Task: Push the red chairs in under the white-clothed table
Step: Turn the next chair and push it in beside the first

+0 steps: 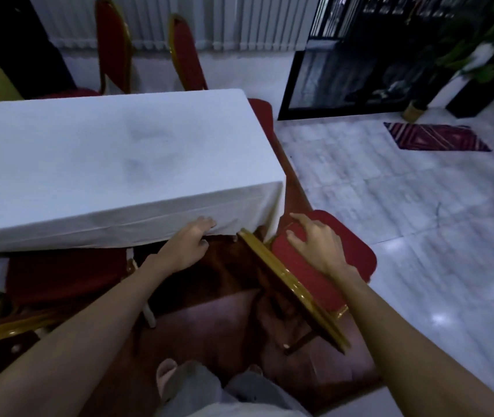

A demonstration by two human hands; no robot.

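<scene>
The table in its white cloth (95, 164) fills the left and middle. At its near right corner a red chair (345, 260) with a gold frame stands turned at an angle, its gold edge close to the cloth's corner. My right hand (314, 245) lies flat on its red padding, fingers spread. My left hand (188, 248) grips the hanging front edge of the cloth and lifts it a little. A second red chair (65, 275) sits at the lower left, its seat partly beneath the cloth. Two more red chair backs (113, 46) (185, 55) rise behind the table.
A dark red carpet (224, 320) lies under the table, with pale marble floor (405, 221) to the right. A small patterned mat (435, 136), a dark framed glass panel (345, 79) and a potted plant (474, 58) stand at the back right. My legs (197, 386) show at the bottom.
</scene>
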